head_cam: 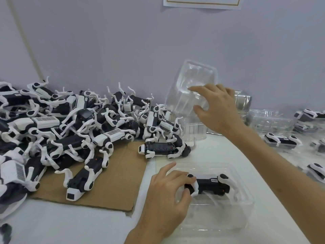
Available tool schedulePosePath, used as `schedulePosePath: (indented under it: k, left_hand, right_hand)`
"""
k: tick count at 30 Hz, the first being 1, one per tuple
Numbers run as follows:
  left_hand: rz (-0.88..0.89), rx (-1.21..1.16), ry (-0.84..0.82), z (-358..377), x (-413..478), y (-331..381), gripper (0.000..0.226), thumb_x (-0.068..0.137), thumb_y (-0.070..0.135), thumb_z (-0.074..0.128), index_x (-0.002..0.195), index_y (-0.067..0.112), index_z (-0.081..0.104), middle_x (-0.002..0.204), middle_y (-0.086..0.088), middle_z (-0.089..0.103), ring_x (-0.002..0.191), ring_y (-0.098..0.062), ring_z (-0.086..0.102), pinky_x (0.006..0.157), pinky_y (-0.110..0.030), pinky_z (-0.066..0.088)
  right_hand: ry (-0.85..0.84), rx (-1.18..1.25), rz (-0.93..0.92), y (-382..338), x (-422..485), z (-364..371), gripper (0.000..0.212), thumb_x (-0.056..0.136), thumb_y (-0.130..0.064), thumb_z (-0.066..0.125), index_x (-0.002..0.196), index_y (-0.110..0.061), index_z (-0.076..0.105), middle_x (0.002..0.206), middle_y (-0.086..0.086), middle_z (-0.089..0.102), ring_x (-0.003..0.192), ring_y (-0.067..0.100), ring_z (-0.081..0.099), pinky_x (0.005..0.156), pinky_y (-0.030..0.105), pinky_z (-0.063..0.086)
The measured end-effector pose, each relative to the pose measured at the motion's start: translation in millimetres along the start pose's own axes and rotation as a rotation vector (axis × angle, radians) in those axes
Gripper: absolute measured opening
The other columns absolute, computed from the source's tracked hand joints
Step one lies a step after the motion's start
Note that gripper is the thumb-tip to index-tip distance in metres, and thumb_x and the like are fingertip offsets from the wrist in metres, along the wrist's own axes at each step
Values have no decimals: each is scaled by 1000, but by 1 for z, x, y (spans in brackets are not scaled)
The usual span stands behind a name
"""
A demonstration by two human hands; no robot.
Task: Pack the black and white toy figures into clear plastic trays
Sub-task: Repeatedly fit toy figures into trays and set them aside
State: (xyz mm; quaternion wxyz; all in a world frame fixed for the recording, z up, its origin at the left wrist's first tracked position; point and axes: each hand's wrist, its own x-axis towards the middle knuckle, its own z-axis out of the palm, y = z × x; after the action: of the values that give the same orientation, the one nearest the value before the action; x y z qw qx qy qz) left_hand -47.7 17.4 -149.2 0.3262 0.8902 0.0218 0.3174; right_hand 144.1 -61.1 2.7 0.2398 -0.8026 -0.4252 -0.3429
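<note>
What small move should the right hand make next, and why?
Probably lift the tilted empty tray off the stack: the right hand grips it, while the left hand holds a figure in the near tray.

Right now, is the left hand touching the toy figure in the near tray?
Touching. Head view: fingers of the left hand curl over one end of the toy figure in the near tray.

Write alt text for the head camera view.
A person's left hand holds a black and white toy figure in a clear tray on a white table, while the right hand grips an empty tray tilted up behind it. More such figures lie piled at left, partly on cardboard.
</note>
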Motion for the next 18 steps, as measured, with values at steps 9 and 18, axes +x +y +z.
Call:
schedulePosePath:
  k: [9, 18]
  left_hand:
    - [225, 61, 103, -1, 3, 3, 23, 82, 22, 55, 96, 29, 73, 115, 17, 65, 121, -5, 51, 99, -23, 35]
    - [239, -39, 48, -1, -1, 14, 21, 87, 27, 57, 72, 20, 70, 95, 17, 66, 92, -1, 58, 91, -27, 40]
  right_hand:
    - [-622, -380, 225, 50, 34, 74, 73, 91, -14, 53, 155, -14, 20, 157, 12, 31, 145, 29, 27, 116, 55, 19]
    - [-452, 1, 70, 8, -5, 35, 54, 97, -18, 54, 148, -27, 41, 154, 1, 40, 138, 22, 43, 114, 48, 34]
